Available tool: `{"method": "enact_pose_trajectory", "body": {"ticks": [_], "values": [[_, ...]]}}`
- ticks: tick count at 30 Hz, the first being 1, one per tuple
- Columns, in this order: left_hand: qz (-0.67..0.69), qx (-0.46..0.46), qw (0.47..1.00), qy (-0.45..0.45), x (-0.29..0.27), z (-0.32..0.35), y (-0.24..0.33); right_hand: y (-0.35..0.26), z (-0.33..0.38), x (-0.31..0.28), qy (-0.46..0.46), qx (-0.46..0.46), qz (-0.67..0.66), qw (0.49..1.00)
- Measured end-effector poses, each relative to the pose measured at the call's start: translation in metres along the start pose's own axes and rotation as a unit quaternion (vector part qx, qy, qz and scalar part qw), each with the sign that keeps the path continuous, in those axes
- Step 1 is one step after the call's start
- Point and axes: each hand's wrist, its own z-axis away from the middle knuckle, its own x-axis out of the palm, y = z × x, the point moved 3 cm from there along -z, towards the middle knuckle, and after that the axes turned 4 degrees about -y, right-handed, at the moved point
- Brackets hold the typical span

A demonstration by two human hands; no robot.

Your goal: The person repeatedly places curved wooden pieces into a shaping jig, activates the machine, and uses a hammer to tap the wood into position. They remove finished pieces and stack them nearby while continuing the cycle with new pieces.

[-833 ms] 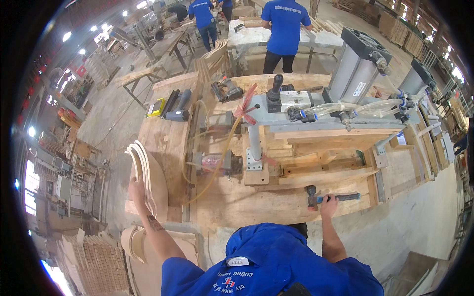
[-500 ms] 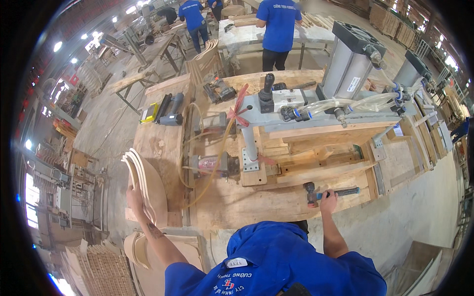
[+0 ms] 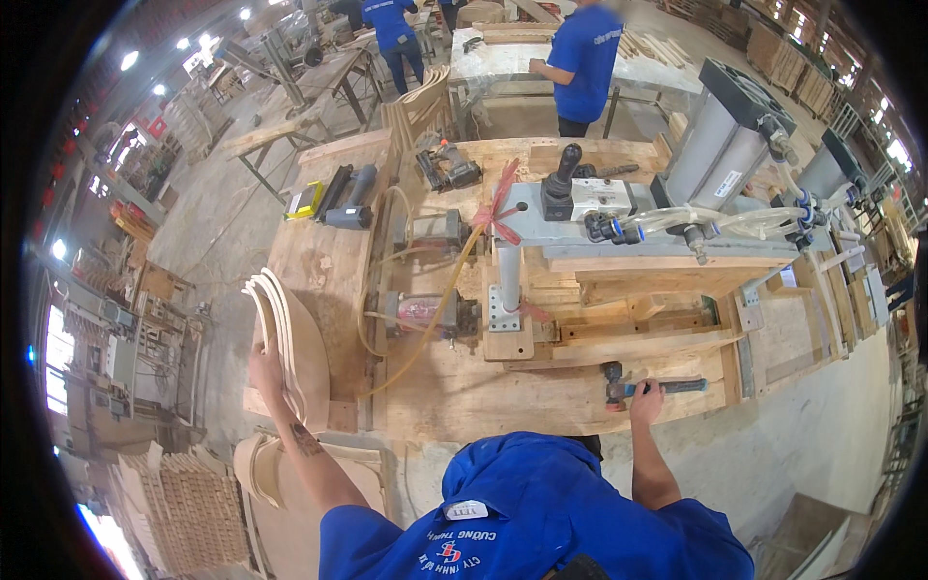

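On the left end of the wooden workbench [image 3: 425, 406], several thin curved wooden slats [image 3: 302, 348] stand on edge in a bundle. My left hand [image 3: 266, 371] is closed round their outer left side, its fingers partly hidden. Near the bench's front edge lies a hammer [image 3: 686, 386] with a dark head and a blue-and-black handle. Close to the head, my right hand [image 3: 647, 398] grips that handle. Behind the hammer is a wooden clamping jig [image 3: 628, 345] beneath a grey metal beam with air cylinders [image 3: 722, 135].
Two nail guns [image 3: 350, 198] [image 3: 448, 164] lie on the bench's far left part. A yellow air hose [image 3: 440, 309] loops across the middle. Stacked wooden parts [image 3: 179, 517] stand at lower left. A co-worker [image 3: 586, 63] in blue stands at a far table.
The view has shifted slightly, so the bench and jig appear a little farther right. Both hands keep their holds. The co-worker at the far table has turned, with an arm now reaching left.
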Motion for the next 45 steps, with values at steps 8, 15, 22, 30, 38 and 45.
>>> {"method": "enact_pose_trajectory", "body": {"ticks": [8, 15, 22, 30, 38, 45], "values": [[0.022, -0.004, 1.000, -0.002, 0.001, 0.001, 0.000, -0.002, -0.001, 0.000, -0.005, 0.025, 0.001, 1.000], [0.015, -0.007, 1.000, 0.002, 0.000, 0.002, 0.005, -0.004, 0.001, 0.001, -0.009, 0.043, 0.006, 0.999], [0.016, 0.052, 0.998, 0.028, -0.007, 0.002, 0.000, -0.007, 0.002, 0.003, -0.039, 0.045, -0.003, 0.998], [-0.093, 0.012, 0.994, -0.048, -0.005, -0.020, 0.001, 0.003, -0.009, 0.002, -0.015, -0.022, 0.032, 0.999], [-0.008, 0.048, 0.993, 0.104, -0.082, 0.009, -0.008, 0.008, -0.009, 0.000, -0.040, -0.042, -0.013, 0.998], [0.326, -0.077, 0.885, 0.324, -0.185, 0.103, 0.038, 0.028, -0.029, -0.029, -0.157, -0.114, -0.053, 0.979]]}}
